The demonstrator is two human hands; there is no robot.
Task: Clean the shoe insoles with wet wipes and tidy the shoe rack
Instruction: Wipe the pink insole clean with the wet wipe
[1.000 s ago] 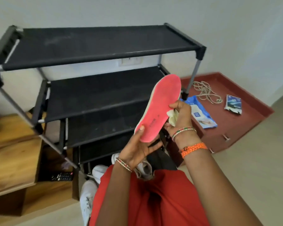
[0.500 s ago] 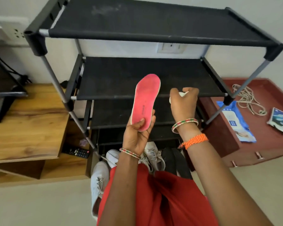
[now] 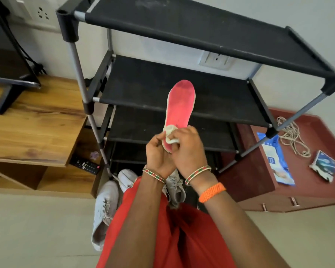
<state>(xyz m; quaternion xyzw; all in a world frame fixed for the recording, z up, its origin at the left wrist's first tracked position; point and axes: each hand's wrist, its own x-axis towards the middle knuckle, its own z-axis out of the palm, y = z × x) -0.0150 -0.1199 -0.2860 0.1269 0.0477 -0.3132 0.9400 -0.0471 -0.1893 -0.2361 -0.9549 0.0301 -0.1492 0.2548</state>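
Note:
A pink insole [image 3: 180,105] stands upright in front of the black shoe rack [image 3: 182,88]. My left hand [image 3: 157,153] grips its heel end from the left. My right hand [image 3: 188,149] pinches a crumpled white wet wipe [image 3: 171,135] and presses it against the lower part of the insole. The heel of the insole is hidden behind my fingers. A blue pack of wet wipes [image 3: 275,161] lies on the red-brown cabinet [image 3: 259,190] to the right.
White sneakers [image 3: 104,209] and a grey shoe [image 3: 175,188] lie on the floor by the rack's base. A wooden TV unit [image 3: 33,128] with a remote [image 3: 86,166] stands to the left. A coil of cord [image 3: 292,138] and a small packet [image 3: 324,167] rest on the cabinet.
My right hand, apart from the insole half a second ago, has come back with the wipe onto its lower part. The view has shifted lower and to the left.

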